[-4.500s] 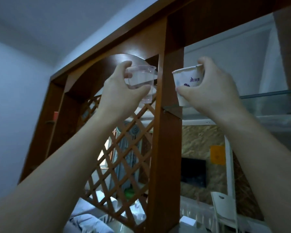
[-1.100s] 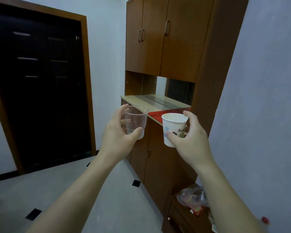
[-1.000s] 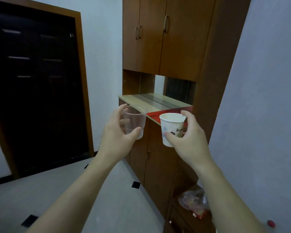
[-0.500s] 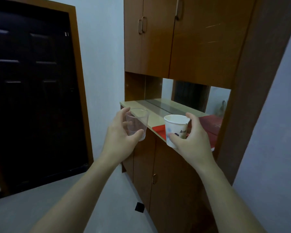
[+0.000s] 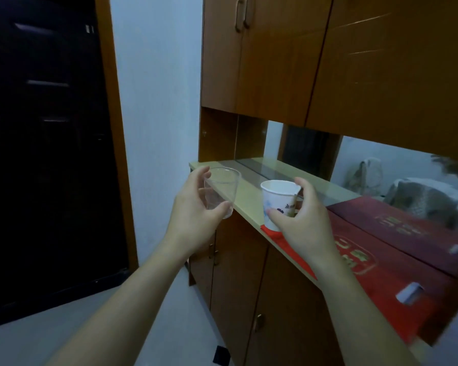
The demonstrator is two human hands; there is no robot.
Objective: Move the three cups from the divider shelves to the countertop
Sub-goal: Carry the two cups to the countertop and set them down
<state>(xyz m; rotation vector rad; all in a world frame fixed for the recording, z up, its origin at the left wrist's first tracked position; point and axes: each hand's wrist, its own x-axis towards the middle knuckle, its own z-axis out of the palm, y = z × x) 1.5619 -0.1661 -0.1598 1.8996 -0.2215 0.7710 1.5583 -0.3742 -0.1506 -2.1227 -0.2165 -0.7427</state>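
Note:
My left hand (image 5: 193, 215) grips a clear plastic cup (image 5: 222, 190), upright, just in front of the left end of the pale yellow countertop (image 5: 249, 196). My right hand (image 5: 302, 220) holds a white paper cup (image 5: 276, 199) with a blue and purple print, upright, over the countertop's front edge beside the corner of a red box. Both cups look empty. No third cup or divider shelf is in view.
Two flat red gift boxes (image 5: 397, 260) cover the right part of the countertop. Wooden upper cabinets (image 5: 288, 62) hang low over it, with a mirror (image 5: 354, 165) at the back. Lower cabinet doors (image 5: 249, 286) stand beneath. A dark door (image 5: 45, 143) is at left.
Since 4.5 s ago I carried both cups from the divider shelves to the cabinet. In the last second I came closer, and both cups now reach the countertop's front edge.

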